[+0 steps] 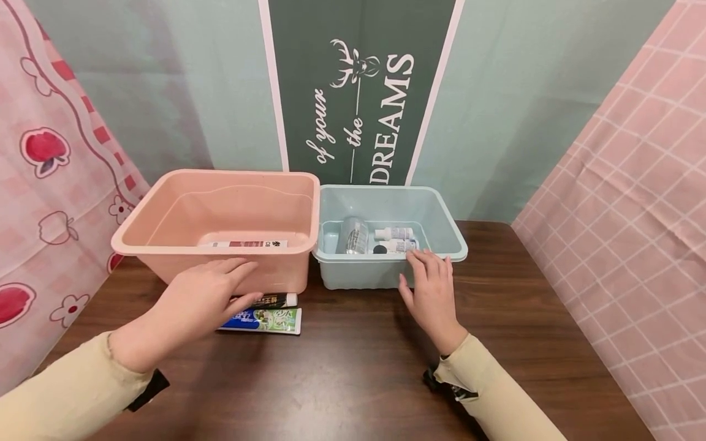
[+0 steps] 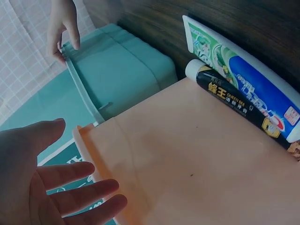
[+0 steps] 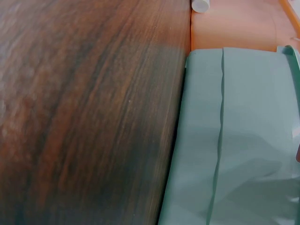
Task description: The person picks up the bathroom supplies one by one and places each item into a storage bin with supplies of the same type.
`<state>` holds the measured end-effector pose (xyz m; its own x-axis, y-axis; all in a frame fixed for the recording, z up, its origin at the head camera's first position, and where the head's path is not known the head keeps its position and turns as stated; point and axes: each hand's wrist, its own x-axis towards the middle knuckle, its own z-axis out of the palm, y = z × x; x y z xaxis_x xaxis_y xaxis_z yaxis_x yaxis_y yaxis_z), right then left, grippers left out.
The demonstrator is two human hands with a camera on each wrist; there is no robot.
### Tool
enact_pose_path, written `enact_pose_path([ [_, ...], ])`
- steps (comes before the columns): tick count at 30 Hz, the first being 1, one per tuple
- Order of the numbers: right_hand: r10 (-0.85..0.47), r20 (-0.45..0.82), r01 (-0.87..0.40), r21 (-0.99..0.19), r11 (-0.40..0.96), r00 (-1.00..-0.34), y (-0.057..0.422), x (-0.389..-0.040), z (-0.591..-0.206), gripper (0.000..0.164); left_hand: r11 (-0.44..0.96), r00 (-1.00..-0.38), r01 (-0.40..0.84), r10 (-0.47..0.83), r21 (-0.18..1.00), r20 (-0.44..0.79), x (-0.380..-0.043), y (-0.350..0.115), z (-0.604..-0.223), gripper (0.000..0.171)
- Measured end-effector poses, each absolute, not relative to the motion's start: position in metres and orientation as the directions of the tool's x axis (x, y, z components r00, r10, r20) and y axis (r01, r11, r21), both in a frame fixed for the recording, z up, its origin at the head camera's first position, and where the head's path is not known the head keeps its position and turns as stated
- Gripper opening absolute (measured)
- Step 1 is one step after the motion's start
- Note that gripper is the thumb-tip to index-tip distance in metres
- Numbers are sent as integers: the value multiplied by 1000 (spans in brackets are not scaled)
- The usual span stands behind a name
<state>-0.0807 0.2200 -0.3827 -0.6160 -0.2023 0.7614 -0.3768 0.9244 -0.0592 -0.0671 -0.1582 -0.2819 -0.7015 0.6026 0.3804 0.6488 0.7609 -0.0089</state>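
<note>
My left hand (image 1: 198,297) hovers by the front wall of the pink bin (image 1: 270,269), fingers spread and holding nothing. Below it on the table lie a black toothpaste tube (image 2: 229,96) with a white cap and a blue-and-green toothpaste tube (image 2: 255,86), side by side. At the near rim of the blue bin (image 1: 358,274), the fingertips of my right hand (image 1: 432,300) rest, its fingers fairly straight and its thumb along the outer wall. The right wrist view shows mostly the blue bin's side, with only a sliver of a finger.
Inside the pink bin is a white-and-red package (image 1: 248,244). A clear bottle (image 1: 355,237) and small white bottles (image 1: 394,233) lie in the blue bin. Both bins stand side by side on the dark wooden table (image 1: 342,380), before a green curtain (image 1: 474,92); pink cloth hangs at both sides.
</note>
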Motion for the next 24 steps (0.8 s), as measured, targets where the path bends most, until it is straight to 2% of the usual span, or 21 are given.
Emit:
enact_pose_path([
  [13,-202,771,-379,-55,924,-604,221,-81,-381,42,759,-717,651,621,-16,316,-74,-156,-299,47],
  [20,-204,802,-398,-45,916,-562,222,-83,-382,42,780,-751,626,602,1,273,-74,-155,-310,49],
  [24,-203,805,-399,-45,916,-557,222,-83,-383,43,779,-747,627,607,-17,272,-74,-155,-316,47],
])
